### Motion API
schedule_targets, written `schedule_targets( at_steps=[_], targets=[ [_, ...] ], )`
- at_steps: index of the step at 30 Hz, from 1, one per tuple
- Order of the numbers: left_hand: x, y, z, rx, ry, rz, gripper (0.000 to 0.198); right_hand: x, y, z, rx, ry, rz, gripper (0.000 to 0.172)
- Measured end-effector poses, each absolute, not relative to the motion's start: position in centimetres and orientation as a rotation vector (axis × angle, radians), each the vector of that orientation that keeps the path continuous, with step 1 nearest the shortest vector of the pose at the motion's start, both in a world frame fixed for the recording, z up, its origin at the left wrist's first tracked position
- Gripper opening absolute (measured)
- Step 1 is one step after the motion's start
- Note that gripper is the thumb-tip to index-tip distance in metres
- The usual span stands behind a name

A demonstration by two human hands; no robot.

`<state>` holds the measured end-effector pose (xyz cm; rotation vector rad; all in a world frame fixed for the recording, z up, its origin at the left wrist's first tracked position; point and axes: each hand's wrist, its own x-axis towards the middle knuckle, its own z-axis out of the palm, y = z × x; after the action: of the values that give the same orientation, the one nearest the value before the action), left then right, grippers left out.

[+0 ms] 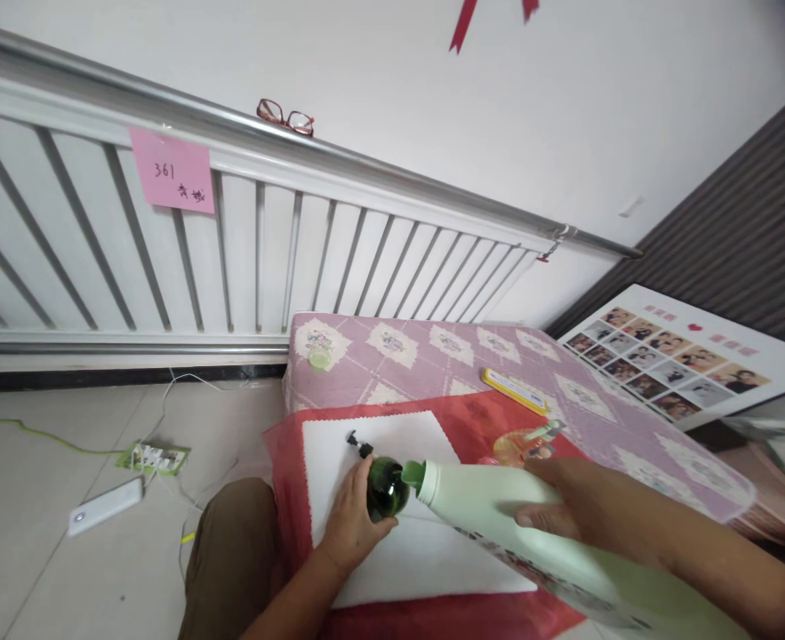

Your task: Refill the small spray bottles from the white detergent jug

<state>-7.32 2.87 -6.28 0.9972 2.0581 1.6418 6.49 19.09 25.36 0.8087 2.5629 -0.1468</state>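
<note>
My left hand [350, 524] is closed around a small dark green bottle [385, 488], which stands on a white cloth [392, 444]. My right hand [565, 502] grips a large pale green jug [499, 516], tilted on its side with its green spout [414, 475] touching the small bottle's mouth. A black pump cap [358, 444] lies on the white cloth just behind the left hand.
The cloth lies on a red mat [472, 418] over a low table with a pink patterned cover [432, 347]. On it are a green cap [319, 358] and a yellow item [514, 391]. A radiator [165, 258], photo board [672, 360] and floor power strip [104, 507] surround it.
</note>
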Motion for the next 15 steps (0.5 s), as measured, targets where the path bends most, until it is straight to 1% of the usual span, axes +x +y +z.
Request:
schedule_targets(
  at_steps=[6,12,15],
  targets=[
    [-7.4,2.83,-6.01,0.991,2.064,1.619,0.096,6.37,19.21,25.35,0.827,2.508,-0.186,0.039],
    [-7.35,2.77,-5.99,0.991,2.066,1.623,0.096,6.12,18.89,25.64,0.815,2.49,-0.217,0.034],
    [-7.36,2.78,-6.03,0.997,2.065,1.635,0.096,6.07,18.74,25.8,0.818,2.501,-0.221,0.035]
  ],
)
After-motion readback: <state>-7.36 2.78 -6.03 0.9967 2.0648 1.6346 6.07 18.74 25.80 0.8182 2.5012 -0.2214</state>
